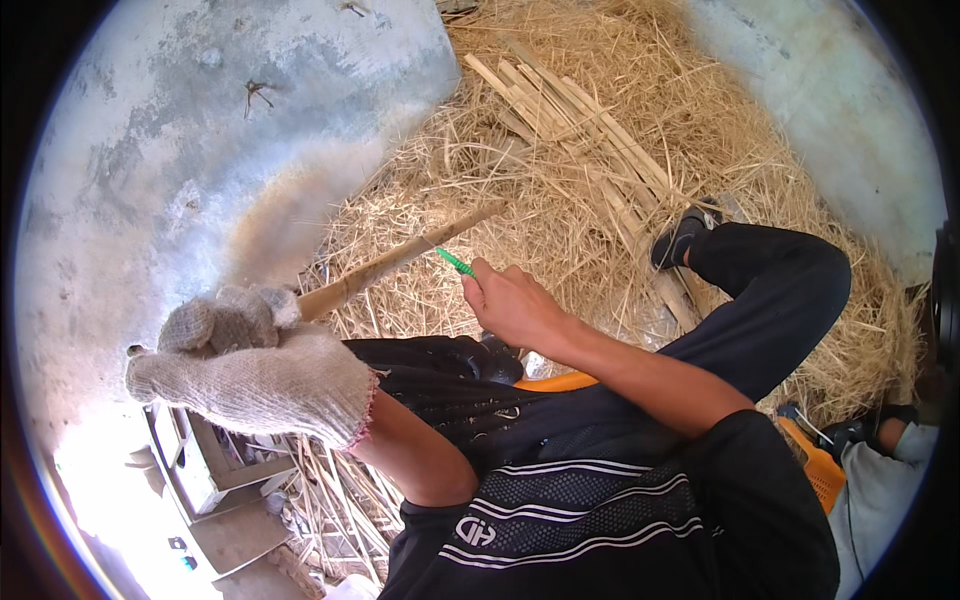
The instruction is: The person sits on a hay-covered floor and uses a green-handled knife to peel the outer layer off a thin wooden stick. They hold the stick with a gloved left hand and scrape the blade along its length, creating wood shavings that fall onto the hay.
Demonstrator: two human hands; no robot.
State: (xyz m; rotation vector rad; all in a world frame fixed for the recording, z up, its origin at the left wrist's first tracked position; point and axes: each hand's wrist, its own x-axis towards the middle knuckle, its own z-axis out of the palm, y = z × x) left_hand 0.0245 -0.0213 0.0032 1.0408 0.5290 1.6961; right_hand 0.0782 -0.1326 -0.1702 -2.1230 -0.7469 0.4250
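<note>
My left hand (230,345), in a grey knitted glove, is wrapped round a bamboo stick (385,262). The stick slants up and to the right from the glove, and its far end hangs over the straw-like shavings. My right hand (515,305) is bare and closed on a thin green ribbed tool (455,262). Only the green part sticks out past the thumb, close to the stick, so the tool's kind does not show. Whether it touches the stick I cannot tell.
Dry shavings (420,180) cover the floor, with split bamboo strips (590,115) beyond my hands. Concrete walls (290,120) stand at left and right. I sit on an orange seat (557,381). A wooden frame (210,480) lies at lower left; another person's sleeve or trouser leg (895,490) shows at lower right.
</note>
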